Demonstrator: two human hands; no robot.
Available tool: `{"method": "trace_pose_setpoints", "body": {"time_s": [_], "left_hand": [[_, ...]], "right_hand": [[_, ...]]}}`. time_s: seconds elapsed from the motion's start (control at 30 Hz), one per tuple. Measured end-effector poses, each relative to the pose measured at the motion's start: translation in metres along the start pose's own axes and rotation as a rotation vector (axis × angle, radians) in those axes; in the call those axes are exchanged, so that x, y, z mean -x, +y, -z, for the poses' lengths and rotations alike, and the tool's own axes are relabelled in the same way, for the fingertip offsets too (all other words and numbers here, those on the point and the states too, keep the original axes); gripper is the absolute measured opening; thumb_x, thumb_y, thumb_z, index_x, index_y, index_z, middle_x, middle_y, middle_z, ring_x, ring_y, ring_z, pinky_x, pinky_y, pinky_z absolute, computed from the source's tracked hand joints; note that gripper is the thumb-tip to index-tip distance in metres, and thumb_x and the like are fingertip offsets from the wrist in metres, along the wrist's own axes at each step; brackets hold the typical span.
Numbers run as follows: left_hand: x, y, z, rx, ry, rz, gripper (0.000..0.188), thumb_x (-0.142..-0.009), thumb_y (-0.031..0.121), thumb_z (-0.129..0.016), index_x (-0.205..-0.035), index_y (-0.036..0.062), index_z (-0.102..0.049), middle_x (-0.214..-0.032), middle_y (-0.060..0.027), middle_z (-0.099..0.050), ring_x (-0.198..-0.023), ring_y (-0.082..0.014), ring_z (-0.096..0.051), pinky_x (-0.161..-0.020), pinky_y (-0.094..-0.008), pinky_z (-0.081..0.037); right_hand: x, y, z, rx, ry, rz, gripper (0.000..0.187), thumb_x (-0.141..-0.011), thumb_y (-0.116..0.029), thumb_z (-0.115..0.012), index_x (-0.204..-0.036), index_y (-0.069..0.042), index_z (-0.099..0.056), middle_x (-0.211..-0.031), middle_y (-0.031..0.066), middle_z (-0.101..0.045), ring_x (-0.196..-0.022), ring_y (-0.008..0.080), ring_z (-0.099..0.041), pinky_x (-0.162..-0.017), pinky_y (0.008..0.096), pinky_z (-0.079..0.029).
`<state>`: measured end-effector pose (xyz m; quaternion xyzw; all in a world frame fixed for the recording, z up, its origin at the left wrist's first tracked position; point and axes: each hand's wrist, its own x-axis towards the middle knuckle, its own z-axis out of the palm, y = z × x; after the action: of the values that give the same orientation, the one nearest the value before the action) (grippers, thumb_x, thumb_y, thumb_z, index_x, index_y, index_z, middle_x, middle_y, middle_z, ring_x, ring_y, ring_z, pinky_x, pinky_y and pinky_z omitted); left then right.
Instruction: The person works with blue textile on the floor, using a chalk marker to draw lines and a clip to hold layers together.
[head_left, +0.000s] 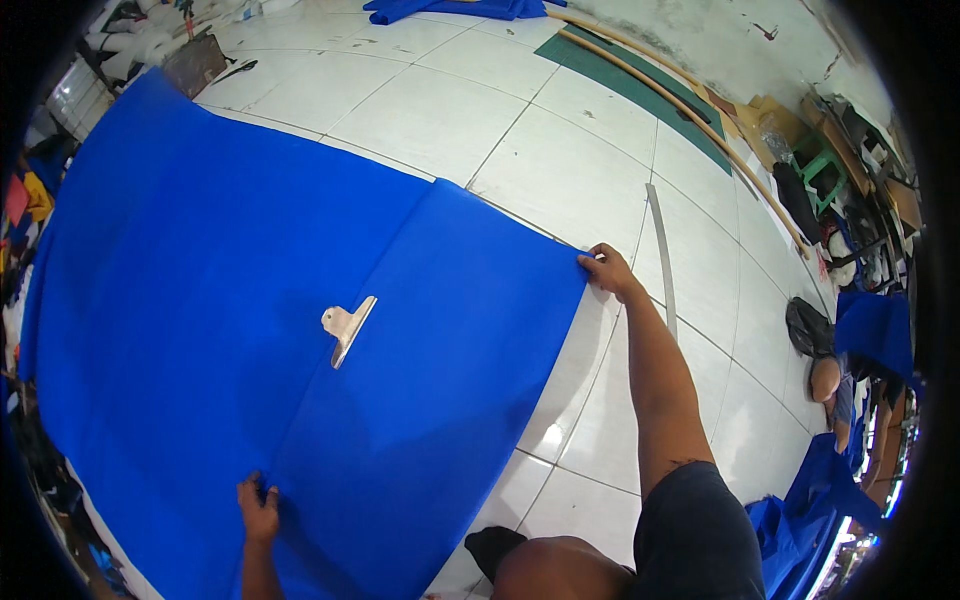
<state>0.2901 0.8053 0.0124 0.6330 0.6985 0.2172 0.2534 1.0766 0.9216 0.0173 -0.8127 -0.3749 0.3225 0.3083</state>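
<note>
A large sheet of blue fabric [200, 250] lies over the tiled floor, with a fold or layer edge running down its middle. My right hand [607, 270] pinches the sheet's far right corner between thumb and fingers, arm stretched out. Lower left, my left hand [260, 512] rests on the fabric by the lower end of that fold line, thumb and forefinger apart. A silver bulldog clip [347, 328] lies on the blue fabric near the fold line, between the two hands and touched by neither.
A long metal ruler [662, 260] lies on the white tiles [560, 150] right of the fabric. Wooden poles [690, 105] and a green mat [620, 82] lie by the far wall. Another person's knee [825, 380] and more blue fabric [800, 530] appear at right. Clutter lines the left edge.
</note>
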Motion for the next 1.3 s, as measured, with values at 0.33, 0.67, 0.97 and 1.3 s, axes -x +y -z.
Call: {"method": "trace_pose_setpoints", "body": {"time_s": [0.33,0.67,0.97,1.3], "left_hand": [[-0.009,-0.019,0.003,0.061,-0.096,0.071,0.017,-0.083,0.011,-0.066,-0.095,0.0021,-0.057,-0.083,-0.0071,-0.056,-0.08,-0.0213,-0.054,-0.075,-0.0354,-0.043],[0.024,0.044,-0.039,-0.479,0.24,0.061,0.032,-0.095,0.019,-0.046,-0.122,0.0026,-0.052,-0.122,-0.022,-0.046,-0.117,-0.0363,-0.042,-0.106,-0.0524,-0.023],[0.028,0.034,-0.049,-0.498,0.26,0.143,0.036,-0.098,0.021,-0.039,-0.127,0.0019,-0.05,-0.14,-0.025,-0.036,-0.133,-0.0403,-0.029,-0.111,-0.0573,-0.011],[0.028,0.032,-0.047,-0.466,0.266,0.209,0.037,-0.092,0.019,-0.05,-0.126,0.0044,-0.052,-0.139,-0.0228,-0.037,-0.134,-0.0404,-0.029,-0.112,-0.0559,-0.012]], "right_hand": [[0.007,-0.016,-0.003,0.403,0.04,0.085,0.055,-0.077,-0.051,-0.067,-0.091,0.002,-0.059,-0.079,0.0206,-0.065,-0.072,0.031,-0.066,-0.068,0.039,-0.051],[0.015,-0.114,-0.073,0.75,0.225,0.545,0.044,-0.083,-0.035,-0.065,-0.113,-0.005,-0.055,-0.116,0.0176,-0.057,-0.111,0.0331,-0.054,-0.093,0.0426,-0.043],[-0.034,-0.196,-0.238,0.726,0.129,0.504,0.053,-0.088,-0.038,-0.049,-0.133,-0.01,-0.046,-0.139,0.0131,-0.043,-0.129,0.031,-0.039,-0.101,0.0532,-0.033],[0.07,-0.235,-0.298,0.333,0.012,1.009,0.044,-0.087,-0.035,-0.058,-0.121,-0.006,-0.056,-0.126,0.017,-0.052,-0.118,0.0334,-0.049,-0.097,0.0461,-0.039]]}}
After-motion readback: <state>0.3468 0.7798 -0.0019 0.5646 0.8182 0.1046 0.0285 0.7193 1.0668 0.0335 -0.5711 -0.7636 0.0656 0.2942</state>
